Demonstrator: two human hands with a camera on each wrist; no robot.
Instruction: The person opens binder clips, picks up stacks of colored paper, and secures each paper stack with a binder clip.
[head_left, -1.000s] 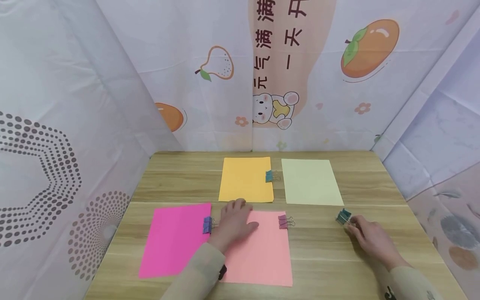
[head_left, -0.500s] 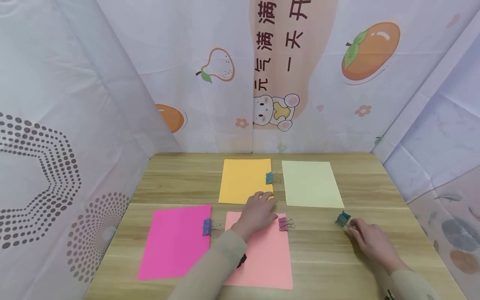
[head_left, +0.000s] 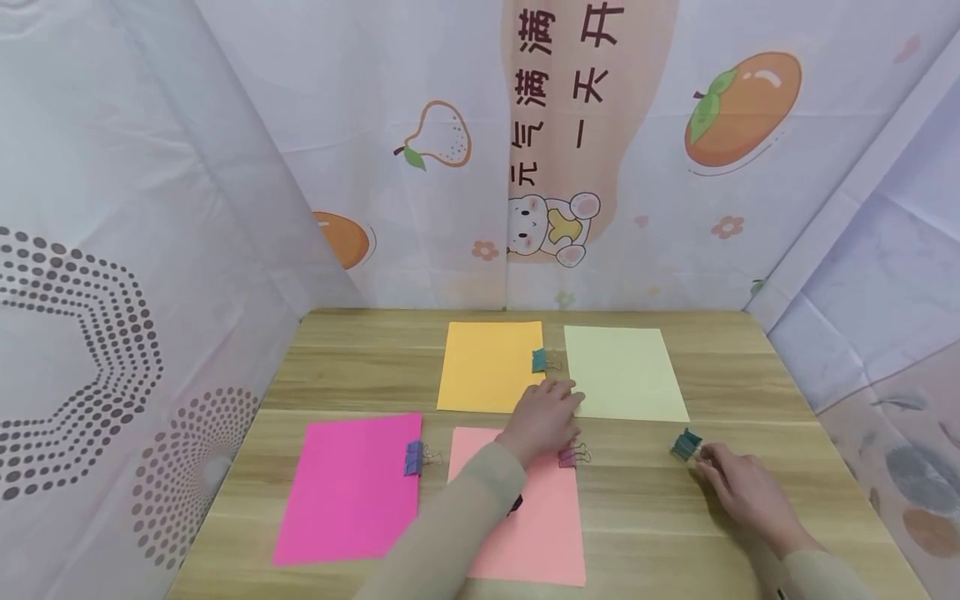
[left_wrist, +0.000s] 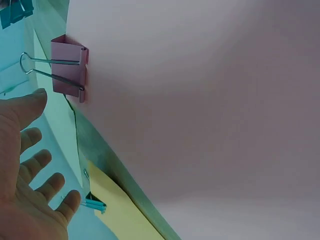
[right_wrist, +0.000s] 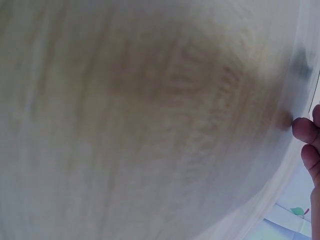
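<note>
My left hand point(head_left: 543, 417) is over the far right part of the salmon-pink paper point(head_left: 536, 533), fingertips at the near left edge of the pale yellow paper point(head_left: 626, 371). Its fingers are spread and hold nothing in the left wrist view. Just beside its thumb, a mauve binder clip point(left_wrist: 69, 67) grips the edge of the salmon-pink paper. My right hand point(head_left: 750, 492) pinches the wire handles of a dark teal binder clip point(head_left: 686, 445), to the right of the papers. Only a few fingertips point(right_wrist: 305, 130) show in the right wrist view; the held clip is hardly visible there.
An orange-yellow paper point(head_left: 487, 367) with a blue-teal binder clip point(head_left: 539, 360) lies at the back. A magenta paper point(head_left: 352, 492) with a violet binder clip point(head_left: 413, 458) lies at the left. Printed curtains stand behind and beside the wooden table point(head_left: 360, 358).
My left hand has moved right and away from me, from the left of the salmon-pink paper to the near edge of the pale yellow paper. My right hand stays in place with its clip.
</note>
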